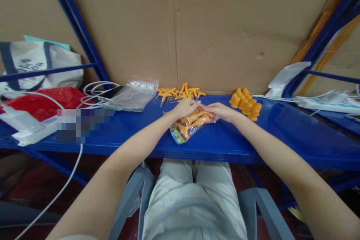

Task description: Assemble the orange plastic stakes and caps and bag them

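A clear plastic bag (192, 123) with a colourful printed edge lies on the blue tabletop, filled with orange plastic pieces. My left hand (187, 108) rests over the bag's far upper side, its fingers closed on the plastic. At the right end, my right hand (222, 112) pinches the same bag between thumb and fingers. The two hands almost meet; some fingertips are hidden. Just beyond them is a loose pile of orange pieces (194, 91) with metal corkscrew spirals. Right of my right hand, orange cup-shaped pieces (245, 102) stand grouped together.
A stack of flat clear bags (135, 95) lies left of the pile, beside coiled white cables (95, 92). Farther left are a white power strip (36, 129), a red bag (56, 99) and a canvas tote (45, 63). Cardboard (197, 30) walls the back edge.
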Demonstrator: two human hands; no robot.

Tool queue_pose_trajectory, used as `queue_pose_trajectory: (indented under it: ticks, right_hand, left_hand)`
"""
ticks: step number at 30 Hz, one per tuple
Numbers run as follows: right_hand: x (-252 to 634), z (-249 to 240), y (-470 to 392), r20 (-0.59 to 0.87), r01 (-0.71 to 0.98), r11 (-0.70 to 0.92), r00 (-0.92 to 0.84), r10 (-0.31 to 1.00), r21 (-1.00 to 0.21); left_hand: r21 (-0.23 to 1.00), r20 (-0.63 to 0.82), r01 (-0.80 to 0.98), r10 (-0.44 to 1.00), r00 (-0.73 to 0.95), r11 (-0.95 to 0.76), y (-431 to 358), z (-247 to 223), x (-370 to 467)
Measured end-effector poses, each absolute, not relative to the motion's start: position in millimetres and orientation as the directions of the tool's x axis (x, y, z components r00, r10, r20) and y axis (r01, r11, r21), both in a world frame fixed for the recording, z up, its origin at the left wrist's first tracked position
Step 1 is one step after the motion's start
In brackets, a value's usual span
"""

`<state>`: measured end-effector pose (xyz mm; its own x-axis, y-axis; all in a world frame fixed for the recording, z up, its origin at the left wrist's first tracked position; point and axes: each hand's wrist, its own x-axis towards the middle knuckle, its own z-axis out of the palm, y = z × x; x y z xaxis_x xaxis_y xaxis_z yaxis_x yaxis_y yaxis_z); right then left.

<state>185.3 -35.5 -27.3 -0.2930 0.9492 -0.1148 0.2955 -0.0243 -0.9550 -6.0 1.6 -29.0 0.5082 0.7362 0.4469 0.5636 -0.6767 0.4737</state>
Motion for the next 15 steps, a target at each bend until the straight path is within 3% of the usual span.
queue_pose_trajectory:
  ticks: [10, 15]
  right_hand:
    - [182.4, -24.1, -33.2, -0.275, 0.126, -0.253, -0.206, 0.939, -0.959]
    - [179.9, -20.5, -33.7, -0.27, -0.009, -0.288, -0.32, 0.908, -0.958]
  left_hand:
    - [0.545, 0.516, 0.501, 0.74, 0.431, -0.672, -4.7, -32.3, 0.0]
    - [0.553, 0.554, 0.44, 0.707, 0.44, -0.707, -5.9, -34.3, 1.1]
